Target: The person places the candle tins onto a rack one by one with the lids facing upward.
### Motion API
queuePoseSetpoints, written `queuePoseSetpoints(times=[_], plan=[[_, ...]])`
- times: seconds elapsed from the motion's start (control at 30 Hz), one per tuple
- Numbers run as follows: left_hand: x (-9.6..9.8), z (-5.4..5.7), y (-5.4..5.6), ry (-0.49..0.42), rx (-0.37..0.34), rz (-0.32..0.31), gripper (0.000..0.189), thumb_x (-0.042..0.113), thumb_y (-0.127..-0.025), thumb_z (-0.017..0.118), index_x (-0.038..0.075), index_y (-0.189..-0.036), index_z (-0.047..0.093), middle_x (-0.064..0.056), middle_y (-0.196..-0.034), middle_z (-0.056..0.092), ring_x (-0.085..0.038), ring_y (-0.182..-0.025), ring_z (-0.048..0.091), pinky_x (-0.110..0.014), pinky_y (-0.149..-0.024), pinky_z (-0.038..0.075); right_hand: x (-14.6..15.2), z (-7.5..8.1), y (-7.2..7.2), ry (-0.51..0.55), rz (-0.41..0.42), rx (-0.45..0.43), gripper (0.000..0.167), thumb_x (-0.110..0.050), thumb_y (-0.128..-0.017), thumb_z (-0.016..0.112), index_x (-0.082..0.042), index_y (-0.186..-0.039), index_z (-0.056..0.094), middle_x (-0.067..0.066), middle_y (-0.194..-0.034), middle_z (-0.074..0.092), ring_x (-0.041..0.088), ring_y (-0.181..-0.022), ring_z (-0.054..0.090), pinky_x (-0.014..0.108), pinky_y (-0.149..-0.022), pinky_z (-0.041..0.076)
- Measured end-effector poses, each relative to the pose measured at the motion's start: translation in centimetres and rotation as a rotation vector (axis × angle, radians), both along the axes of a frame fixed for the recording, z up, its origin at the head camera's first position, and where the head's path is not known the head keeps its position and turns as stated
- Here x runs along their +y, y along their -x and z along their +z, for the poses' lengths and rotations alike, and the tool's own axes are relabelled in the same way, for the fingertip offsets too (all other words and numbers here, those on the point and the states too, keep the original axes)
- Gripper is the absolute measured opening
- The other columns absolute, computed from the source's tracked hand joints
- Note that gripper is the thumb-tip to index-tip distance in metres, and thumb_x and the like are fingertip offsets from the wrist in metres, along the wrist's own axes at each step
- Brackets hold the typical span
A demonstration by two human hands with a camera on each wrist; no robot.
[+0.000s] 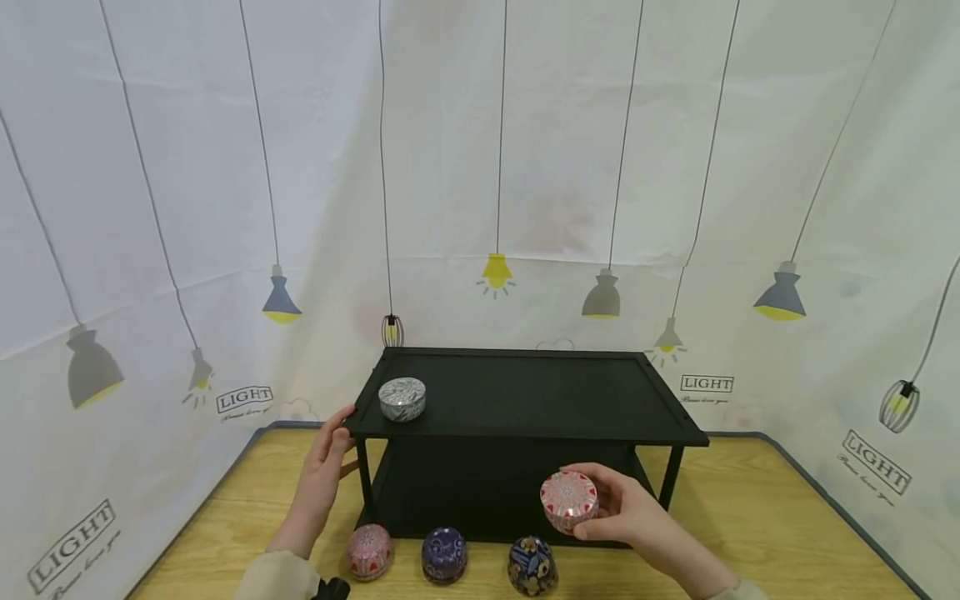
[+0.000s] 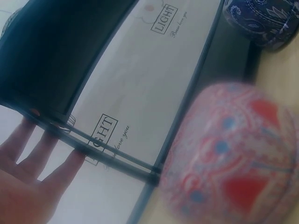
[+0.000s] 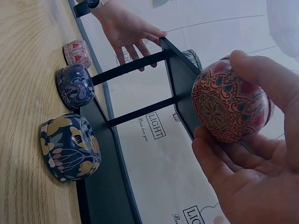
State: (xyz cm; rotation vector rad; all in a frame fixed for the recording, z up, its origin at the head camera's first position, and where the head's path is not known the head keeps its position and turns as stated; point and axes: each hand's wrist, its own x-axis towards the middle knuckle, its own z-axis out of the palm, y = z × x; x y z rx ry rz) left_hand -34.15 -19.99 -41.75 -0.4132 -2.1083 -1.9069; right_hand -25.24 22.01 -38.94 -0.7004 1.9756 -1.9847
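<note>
A round tin with a red and white pattern (image 1: 568,502) is held up by my right hand (image 1: 633,515), thumb on one side and fingers on the other, in front of the black two-tier shelf (image 1: 517,392). My left hand (image 1: 322,467) touches the left end of the shelf's top with its fingers fairly straight. On the top tier, near that end, sits a grey-and-white patterned tin (image 1: 402,399). Along the shelf's front stand a pink-red tin (image 1: 370,552), a purple-blue tin (image 1: 444,555) and a dark floral tin (image 1: 532,566).
The shelf's lower tier (image 1: 465,492) lies beneath the top, between black posts (image 1: 671,477). Wooden tabletop (image 1: 780,517) extends on both sides. A pale cloth printed with lamps (image 1: 450,167) hangs behind and at the sides.
</note>
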Motion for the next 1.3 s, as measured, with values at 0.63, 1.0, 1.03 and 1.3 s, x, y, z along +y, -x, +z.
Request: queuePoseSetpoints(times=[0.63,1.0,1.03,1.3], plan=[[0.1,-0.1,0.2,-0.001,0.015,0.004,0.046,0.034,-0.107,0.033,0.014,-0.148,0.033,-0.018,-0.149,0.030,-0.037,-0.125,0.037,-0.067,-0.098,0.034,-0.2,0.4,0.4,-0.025,-0.024,0.026,0.063,-0.003,-0.087,0.070,0.007,-0.140,0.039,0.011,-0.125,0.058,0.022,-0.108,0.060,0.036,-0.086,0.053],[0.3,-0.1,0.0,0.000,0.019,0.020,0.046,0.033,-0.107,0.032,0.013,-0.149,0.034,-0.018,-0.147,0.032,-0.035,-0.122,0.040,-0.064,-0.098,0.036,-0.3,0.7,0.5,-0.025,-0.012,0.034,0.063,-0.002,-0.088,0.070,0.006,-0.141,0.039,0.012,-0.125,0.057,0.024,-0.109,0.060,0.038,-0.086,0.053],[0.3,-0.1,0.0,0.002,0.018,0.022,0.045,0.033,-0.107,0.032,0.014,-0.148,0.034,-0.017,-0.147,0.032,-0.034,-0.122,0.041,-0.064,-0.098,0.036,-0.3,0.8,0.5,-0.023,-0.011,0.037,0.062,-0.002,-0.088,0.070,0.005,-0.141,0.039,0.012,-0.125,0.057,0.024,-0.109,0.060,0.038,-0.086,0.053],[0.2,-0.1,0.1,0.010,0.021,0.028,0.045,0.034,-0.107,0.031,0.015,-0.148,0.035,-0.016,-0.147,0.033,-0.029,-0.119,0.043,-0.063,-0.097,0.038,-0.4,1.2,0.6,-0.028,-0.013,0.073,0.063,-0.002,-0.088,0.070,0.008,-0.141,0.037,0.013,-0.125,0.057,0.024,-0.109,0.060,0.037,-0.086,0.053]])
